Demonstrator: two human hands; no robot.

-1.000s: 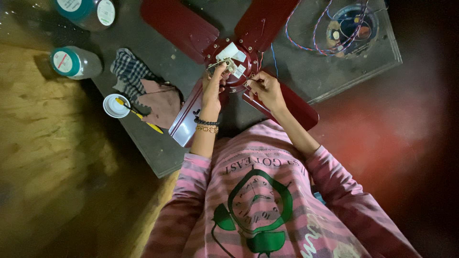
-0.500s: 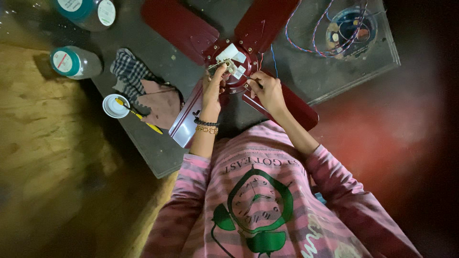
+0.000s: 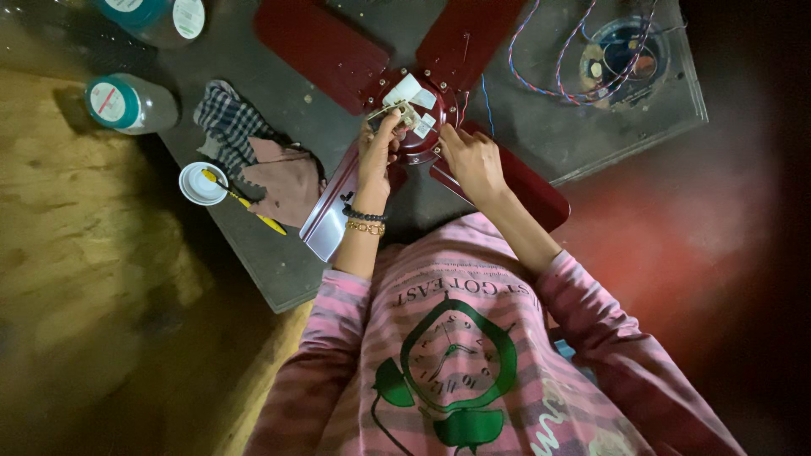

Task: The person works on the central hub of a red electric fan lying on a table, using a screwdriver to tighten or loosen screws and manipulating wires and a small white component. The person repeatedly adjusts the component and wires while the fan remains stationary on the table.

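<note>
A dark red ceiling fan (image 3: pixel 321 51) lies flat on a grey board (image 3: pixel 279 253), its blades spread out from a round hub (image 3: pixel 422 135). My left hand (image 3: pixel 376 152) pinches a small pale part at the hub, beside a white block (image 3: pixel 410 89). My right hand (image 3: pixel 469 156) rests on the hub's right side, fingers closed on something small that I cannot make out. Red and blue wires (image 3: pixel 541 76) run from the hub to the back right.
A checked cloth (image 3: pixel 253 152) lies left of the fan with a white lid (image 3: pixel 201 183) and a yellow-handled tool (image 3: pixel 253 211). Two teal-capped jars (image 3: pixel 127 103) (image 3: pixel 160 15) stand at the back left. A round coil part (image 3: pixel 621 59) sits at the back right.
Both hands stay at the hub; the fingers have shifted only slightly.
</note>
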